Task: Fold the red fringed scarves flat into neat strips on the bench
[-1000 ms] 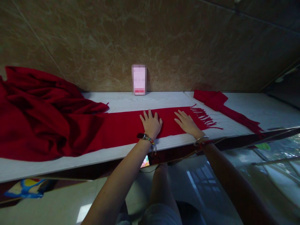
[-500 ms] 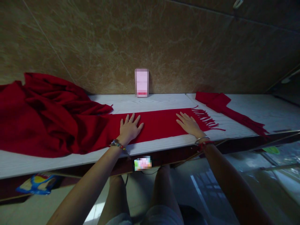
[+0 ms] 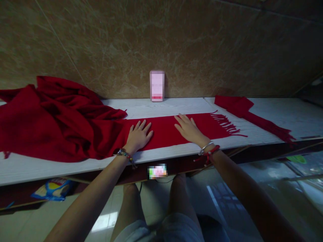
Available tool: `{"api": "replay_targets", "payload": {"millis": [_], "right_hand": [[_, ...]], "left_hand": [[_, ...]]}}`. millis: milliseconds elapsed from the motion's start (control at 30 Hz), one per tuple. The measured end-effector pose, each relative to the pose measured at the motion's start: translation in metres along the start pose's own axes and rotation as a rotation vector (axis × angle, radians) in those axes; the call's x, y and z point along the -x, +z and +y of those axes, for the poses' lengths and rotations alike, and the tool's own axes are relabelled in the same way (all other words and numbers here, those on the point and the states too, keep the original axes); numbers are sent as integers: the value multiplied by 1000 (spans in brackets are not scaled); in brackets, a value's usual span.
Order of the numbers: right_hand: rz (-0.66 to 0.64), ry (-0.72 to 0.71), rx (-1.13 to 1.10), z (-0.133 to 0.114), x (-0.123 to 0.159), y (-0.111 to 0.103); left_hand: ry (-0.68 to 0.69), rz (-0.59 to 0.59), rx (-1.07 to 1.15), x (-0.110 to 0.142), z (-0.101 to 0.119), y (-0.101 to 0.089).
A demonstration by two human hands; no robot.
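apparently smoothing red scarf [image 3: 164, 131] lying along counter [image 3: 176, 106], bunching at left; left hand [image 3: 138, 136] and right hand [image 3: 190, 129] resting open on cloth, gripping nothing; next move probably calling for light, even pressure.

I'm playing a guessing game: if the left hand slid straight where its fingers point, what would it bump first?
Sliding off the red fringed cloth, the left hand would probably bump the pink phone-shaped thing by the brown marbled wall. Depth is unclear, so it might just miss.
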State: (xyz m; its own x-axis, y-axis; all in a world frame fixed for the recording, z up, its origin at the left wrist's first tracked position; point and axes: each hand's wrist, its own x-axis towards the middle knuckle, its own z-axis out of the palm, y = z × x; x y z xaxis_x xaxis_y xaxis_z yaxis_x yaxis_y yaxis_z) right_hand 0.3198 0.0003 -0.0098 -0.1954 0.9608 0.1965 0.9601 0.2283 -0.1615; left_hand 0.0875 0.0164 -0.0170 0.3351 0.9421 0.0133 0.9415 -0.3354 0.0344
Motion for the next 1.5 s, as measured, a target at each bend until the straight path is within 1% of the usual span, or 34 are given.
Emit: {"api": "replay_targets", "payload": {"millis": [67,133,167,233,333,400,500,600,700,767,833,900,967,1000,1067,1133,1200,1233,1267,1333,1400,1500], "right_hand": [[-56,-62,11,-28,-2,5],[-114,-90,43,-43,-1,11],[-131,-99,61,-45,1,13],[-139,-104,93,-38,4,15],[-155,-45,123,-4,10,15],[-163,29,136,27,13,12],[-128,133,145,74,20,7],[-133,260,161,115,26,-3],[-172,425,175,141,30,-15],[-167,491,183,148,29,-22],[-148,511,189,143,24,-25],[-109,459,183,125,13,-25],[-57,306,154,95,-1,-22],[-54,223,128,76,-9,-19],[-59,70,85,38,-23,-12],[-97,-58,62,5,-32,-4],[-165,-124,57,-17,-34,5],[-198,-129,60,-23,-34,9],[-225,-118,65,-25,-33,12],[-253,-64,80,-21,-31,16],[-252,5,99,-8,-30,16],[-255,132,127,21,-29,10]], "left_hand": [[-3,-5,5,0,0,0],[-6,-9,10,0,-1,0],[-5,-10,13,0,-1,0],[-2,-11,18,0,-1,0],[0,-12,22,0,-1,-1],[-4,-19,22,1,-1,-1],[-8,-26,27,1,-1,-1],[1,-17,30,1,-1,0],[9,1,30,0,-2,2],[7,6,35,0,-2,3],[4,2,43,0,-2,3],[2,7,51,0,-2,2],[-17,27,60,0,-1,1],[-34,40,64,1,-1,1],[-65,56,67,1,-1,1],[-78,55,62,2,0,1],[-77,41,56,2,0,2],[-77,33,55,1,-1,2],[-77,28,54,1,-1,2],[-73,24,51,0,-1,2],[-68,26,46,0,-1,2],[-71,18,40,0,0,1]]}}
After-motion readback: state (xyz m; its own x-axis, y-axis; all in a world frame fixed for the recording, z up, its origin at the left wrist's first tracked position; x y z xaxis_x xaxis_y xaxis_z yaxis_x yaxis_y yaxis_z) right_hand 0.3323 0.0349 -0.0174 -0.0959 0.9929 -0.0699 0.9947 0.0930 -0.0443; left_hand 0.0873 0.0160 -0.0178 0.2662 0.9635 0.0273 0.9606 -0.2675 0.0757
